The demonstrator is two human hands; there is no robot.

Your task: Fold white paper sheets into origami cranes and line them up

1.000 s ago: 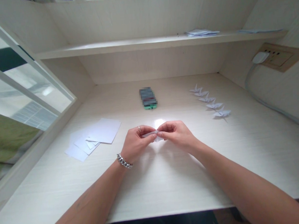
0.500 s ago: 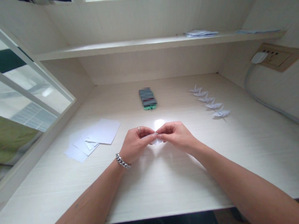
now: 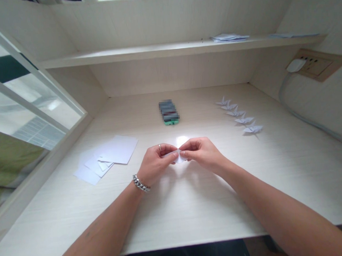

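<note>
A small folded piece of white paper (image 3: 179,157) is held between my two hands, just above the desk. My left hand (image 3: 157,161), with a ring and a chain bracelet, pinches its left side between thumb and fingers. My right hand (image 3: 202,153) pinches the right side, its fingertips almost meeting the left ones. Fingers cover much of the paper, so its full shape is hidden. To the right, several folded paper cranes (image 3: 253,130) stand in a slanting row. Loose white paper sheets (image 3: 120,149) lie overlapping to the left.
Behind my hands lies a phone-like object (image 3: 169,112) with a green edge, its surface pixelated. A shelf (image 3: 144,54) runs across the back, with a paper stack (image 3: 229,37) on it. At right, a grey cable (image 3: 308,122) hangs from a wall socket (image 3: 318,63).
My fingers have shifted very slightly on the folded paper, and a little more of it shows between the thumbs. The cranes and loose sheets stay where they were.
</note>
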